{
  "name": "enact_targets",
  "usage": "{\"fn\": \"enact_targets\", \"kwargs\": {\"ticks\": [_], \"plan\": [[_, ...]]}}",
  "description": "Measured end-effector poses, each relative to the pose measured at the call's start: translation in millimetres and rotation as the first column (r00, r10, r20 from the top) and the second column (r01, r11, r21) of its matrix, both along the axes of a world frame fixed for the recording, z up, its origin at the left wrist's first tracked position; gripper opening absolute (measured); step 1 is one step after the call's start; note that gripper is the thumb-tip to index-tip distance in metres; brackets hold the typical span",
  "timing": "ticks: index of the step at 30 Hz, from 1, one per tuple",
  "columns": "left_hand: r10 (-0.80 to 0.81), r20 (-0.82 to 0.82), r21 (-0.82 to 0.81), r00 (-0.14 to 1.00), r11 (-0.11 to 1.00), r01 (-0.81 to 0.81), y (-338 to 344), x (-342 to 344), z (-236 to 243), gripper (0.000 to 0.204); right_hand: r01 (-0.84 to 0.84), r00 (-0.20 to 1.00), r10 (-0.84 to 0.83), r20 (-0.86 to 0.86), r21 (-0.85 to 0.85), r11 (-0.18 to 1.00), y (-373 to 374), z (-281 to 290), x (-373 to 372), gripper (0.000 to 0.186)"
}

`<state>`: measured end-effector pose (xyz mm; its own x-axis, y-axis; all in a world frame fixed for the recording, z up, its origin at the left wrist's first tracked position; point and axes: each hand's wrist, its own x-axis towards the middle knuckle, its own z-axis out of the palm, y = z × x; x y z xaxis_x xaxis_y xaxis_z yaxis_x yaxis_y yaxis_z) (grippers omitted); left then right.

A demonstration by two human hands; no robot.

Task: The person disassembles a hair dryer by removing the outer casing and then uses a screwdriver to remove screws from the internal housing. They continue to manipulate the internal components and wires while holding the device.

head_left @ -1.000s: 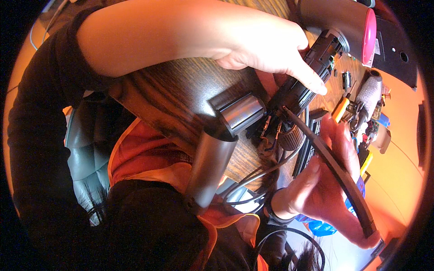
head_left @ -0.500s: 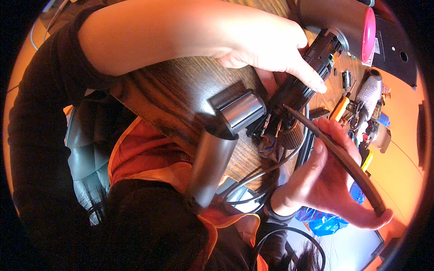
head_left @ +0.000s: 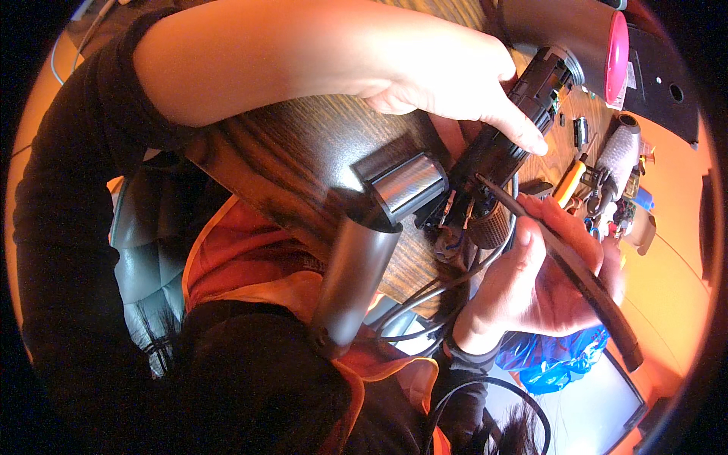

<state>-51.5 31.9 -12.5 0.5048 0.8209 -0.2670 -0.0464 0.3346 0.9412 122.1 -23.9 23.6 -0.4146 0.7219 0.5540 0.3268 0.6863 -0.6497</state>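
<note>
Black plastic casing of a long opened appliance body [head_left: 506, 129] lies slantwise on the dark wood-grain table [head_left: 303, 163], and the left hand [head_left: 447, 76] presses down on its upper part, fingers spread over it rather than closed around it. Just below that hand, a grey metal cylinder section [head_left: 409, 186] and a grey tubular handle [head_left: 353, 280] join the body. The right hand [head_left: 542, 284] is clenched around a long thin black tool [head_left: 565, 262], its tip touching the exposed wiring at the body's lower end, beside a round black mesh part [head_left: 489, 225]. Beyond the right hand lie an orange-handled tool [head_left: 569, 182] and a pale ribbed cylinder [head_left: 618, 155]. Black cables [head_left: 425, 299] loop beneath the right wrist.
</note>
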Motion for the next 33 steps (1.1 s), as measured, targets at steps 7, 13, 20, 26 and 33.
{"fn": "enact_targets", "kwargs": {"ticks": [7, 13, 20, 26, 33], "plan": [[-0.006, 0.052, -0.004, 0.999, 1.000, 0.007, 0.4, -2.8, 0.1, 0.047, 0.124, 0.987, -0.140, -0.074, -0.194, 0.973, -2.9, 0.3, -4.1, 0.036], [0.077, -0.049, -0.011, 0.996, 0.997, -0.078, -1.9, 1.0, 1.1, 0.047, 0.018, 0.936, -0.107, -0.334, -0.257, 0.966, -6.8, 4.8, 5.3, 0.043], [-0.011, 0.030, 0.007, 0.999, 1.000, 0.011, 0.7, -1.9, -4.7, 0.043, -0.196, 0.976, 0.177, -0.130, -0.147, 0.970, -2.3, 7.3, 14.8, 0.043], [0.021, 0.403, -0.171, 0.915, 0.984, 0.052, 0.0, -7.3, -12.9, 0.041, -0.044, 0.999, 0.045, -0.003, -0.286, 0.957, -8.9, 15.1, 16.5, 0.043], [-0.034, 0.029, 0.018, 0.999, 0.999, 0.033, 0.4, -1.8, 0.1, 0.043, -0.153, 0.988, 0.155, -0.004, -0.216, 0.964, 3.3, 21.3, 24.2, 0.042]]}}
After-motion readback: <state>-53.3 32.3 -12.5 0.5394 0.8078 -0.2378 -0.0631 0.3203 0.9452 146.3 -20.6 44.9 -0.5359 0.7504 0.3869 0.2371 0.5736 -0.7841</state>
